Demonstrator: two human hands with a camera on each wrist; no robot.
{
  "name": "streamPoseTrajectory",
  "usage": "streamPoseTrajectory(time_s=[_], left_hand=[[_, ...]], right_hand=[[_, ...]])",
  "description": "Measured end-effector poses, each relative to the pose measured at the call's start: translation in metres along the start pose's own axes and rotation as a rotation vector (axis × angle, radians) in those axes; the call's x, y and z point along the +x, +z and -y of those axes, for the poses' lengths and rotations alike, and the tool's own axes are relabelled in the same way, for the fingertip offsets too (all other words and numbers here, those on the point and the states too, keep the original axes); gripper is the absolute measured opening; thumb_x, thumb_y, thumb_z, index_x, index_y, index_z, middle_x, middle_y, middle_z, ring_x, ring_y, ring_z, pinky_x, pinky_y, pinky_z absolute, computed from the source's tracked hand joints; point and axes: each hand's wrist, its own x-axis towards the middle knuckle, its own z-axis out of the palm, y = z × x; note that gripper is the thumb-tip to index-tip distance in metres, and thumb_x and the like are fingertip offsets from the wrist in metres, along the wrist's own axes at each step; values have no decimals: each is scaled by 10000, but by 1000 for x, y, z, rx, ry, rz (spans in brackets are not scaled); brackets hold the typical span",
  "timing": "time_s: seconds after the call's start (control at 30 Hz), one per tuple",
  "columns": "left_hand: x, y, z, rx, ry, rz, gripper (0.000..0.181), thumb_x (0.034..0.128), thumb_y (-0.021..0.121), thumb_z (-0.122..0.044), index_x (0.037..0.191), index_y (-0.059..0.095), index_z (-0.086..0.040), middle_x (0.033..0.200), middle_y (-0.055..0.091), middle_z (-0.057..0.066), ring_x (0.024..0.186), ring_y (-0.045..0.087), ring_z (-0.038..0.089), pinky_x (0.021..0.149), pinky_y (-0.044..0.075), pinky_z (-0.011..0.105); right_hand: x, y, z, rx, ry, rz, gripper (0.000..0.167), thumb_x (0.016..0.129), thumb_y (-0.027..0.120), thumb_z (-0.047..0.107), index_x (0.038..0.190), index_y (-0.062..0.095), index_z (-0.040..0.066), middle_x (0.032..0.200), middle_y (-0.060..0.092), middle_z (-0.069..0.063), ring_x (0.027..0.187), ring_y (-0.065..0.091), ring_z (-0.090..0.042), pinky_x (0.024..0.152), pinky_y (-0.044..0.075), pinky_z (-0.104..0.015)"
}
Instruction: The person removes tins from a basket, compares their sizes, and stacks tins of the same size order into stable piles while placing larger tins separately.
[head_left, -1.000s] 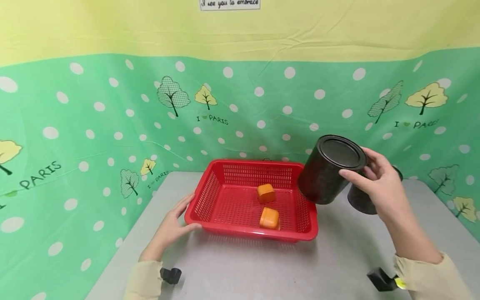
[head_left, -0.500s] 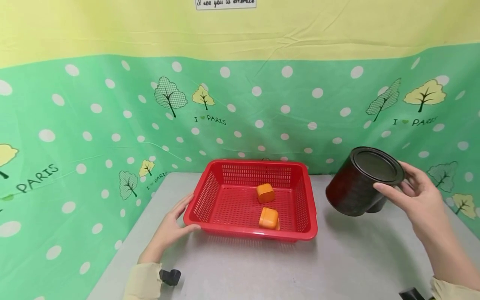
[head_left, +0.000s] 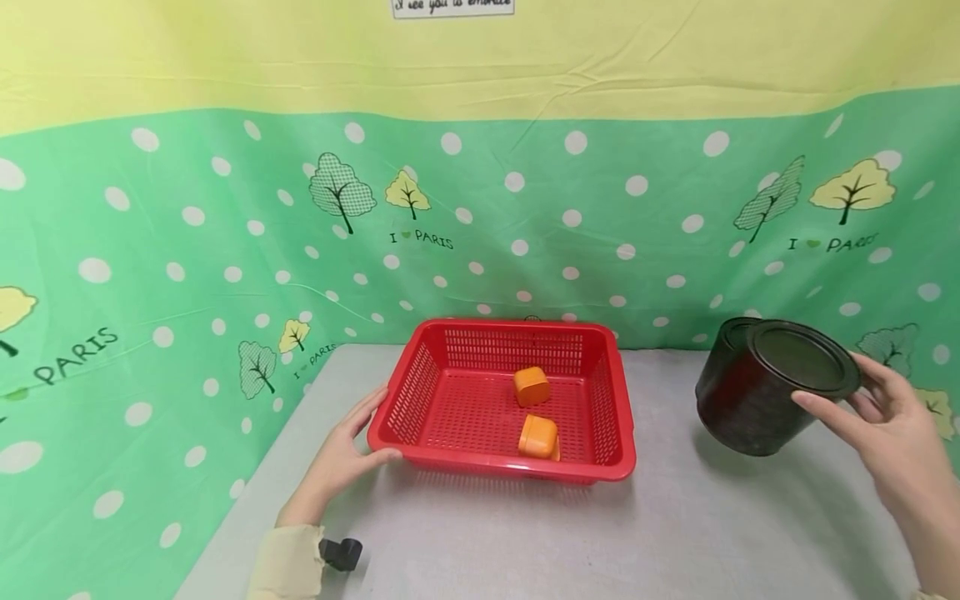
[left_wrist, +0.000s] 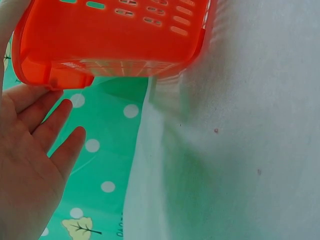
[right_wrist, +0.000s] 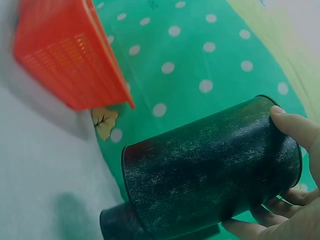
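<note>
My right hand (head_left: 892, 417) grips a large black can (head_left: 772, 400) near its upper end, thumb on one side and fingers on the other. The can tilts above the table at the right, its recessed round end facing up. Behind it, mostly hidden, is a second black can (head_left: 735, 333), whose lower part shows in the right wrist view (right_wrist: 120, 222). My left hand (head_left: 341, 462) touches the left side of a red plastic basket (head_left: 502, 462) with fairly straight fingers, the thumb by its front corner. Two orange pieces, a rear one (head_left: 532, 387) and a front one (head_left: 538, 437), lie in the basket.
A grey-white cloth covers the table (head_left: 480, 542). Behind and to the left hangs a green and yellow printed curtain (head_left: 480, 208). A black wrist camera (head_left: 341, 553) sits by my left sleeve (head_left: 288, 562).
My right hand has carried the black can from beside the basket's right edge to the right and lower, now in front of the second can. The left hand and basket have stayed put.
</note>
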Motion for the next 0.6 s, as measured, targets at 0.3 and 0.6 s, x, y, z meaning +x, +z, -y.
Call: streamPoseTrajectory(time_s=[0.3, 0.6], left_hand=[[0, 1, 2, 3, -2, 3, 977, 732, 883, -264, 1552, 362, -152, 1626, 334, 100, 1473, 339, 406, 1142, 358, 637], [-1, 0, -3, -6, -19, 2, 974, 735, 879, -282, 1551, 363, -155, 1628, 332, 94, 1476, 343, 401, 1134, 361, 651]], right_hand=[[-2, -12, -21, -95, 89, -43, 884, 905, 725, 114, 1588, 188, 279, 1505, 334, 221, 1434, 290, 100, 704, 401, 65], [-3, -14, -27, -208, 114, -90, 822, 949, 671, 161, 1572, 173, 358, 1581, 260, 186, 1504, 202, 25, 896, 336, 80]])
